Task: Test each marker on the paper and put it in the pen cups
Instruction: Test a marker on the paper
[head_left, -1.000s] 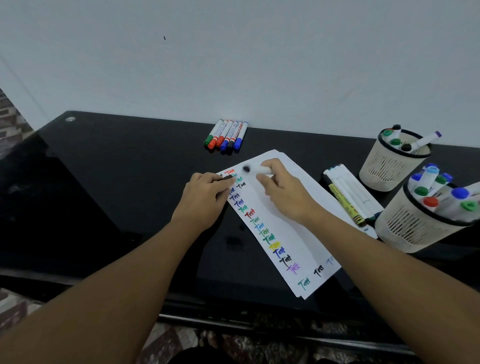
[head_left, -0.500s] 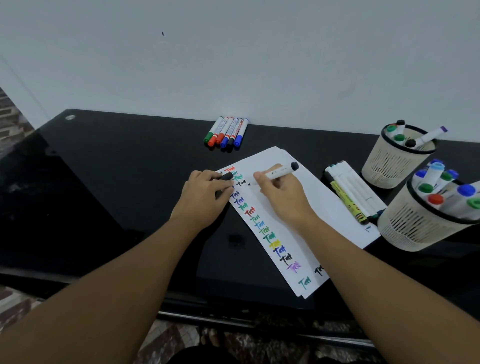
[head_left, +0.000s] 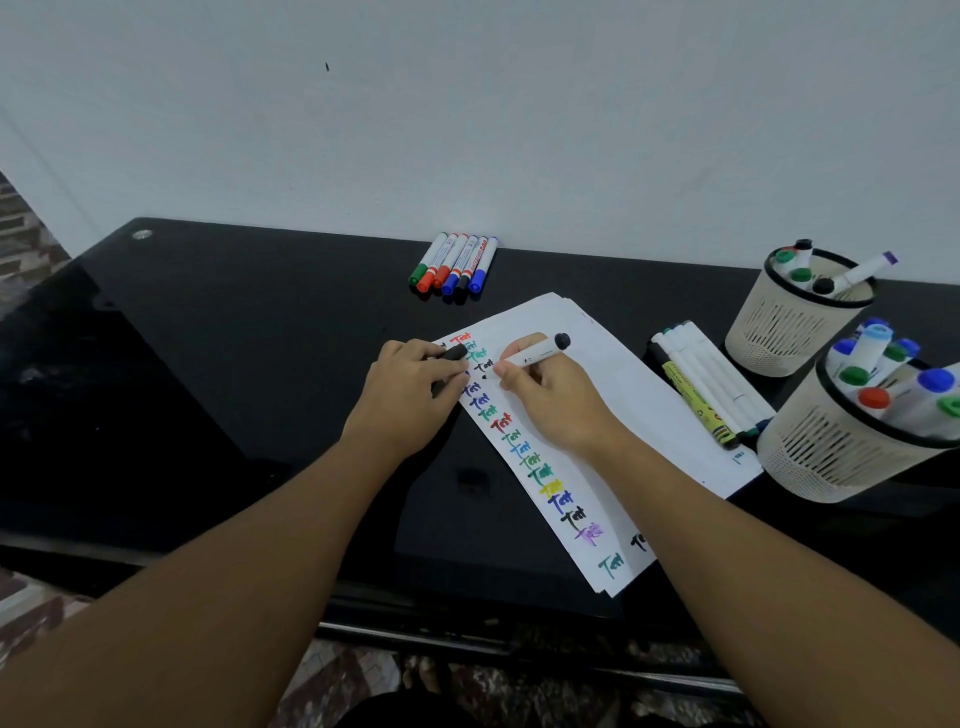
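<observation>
From the head camera I look down on a glossy black table set against a pale wall. In the middle lies a slanted stack of white paper, its left edge lined with small test words in red, green, blue, yellow, black and purple. My right hand rests on the sheet, thumb and fingers pinched around a white marker; its barrel slants up and to the right out of the grip, ending in a black end above the knuckles, while the writing end points down-left at the paper beside the newest black mark. I cannot tell whether the tip touches the sheet. My left hand sits at the paper's left edge, just beside the right hand, fingers curled around a black cap that pokes out toward the marker. At the far edge of the table, well apart from both hands, a row of six capped markers lies side by side. To the right of the paper, a few white markers and a yellow one lie together. Further right stand two cream slotted pen cups: the far cup holds several markers, and the near cup, tilted by the wide lens, is crowded with blue, green and red caps.
</observation>
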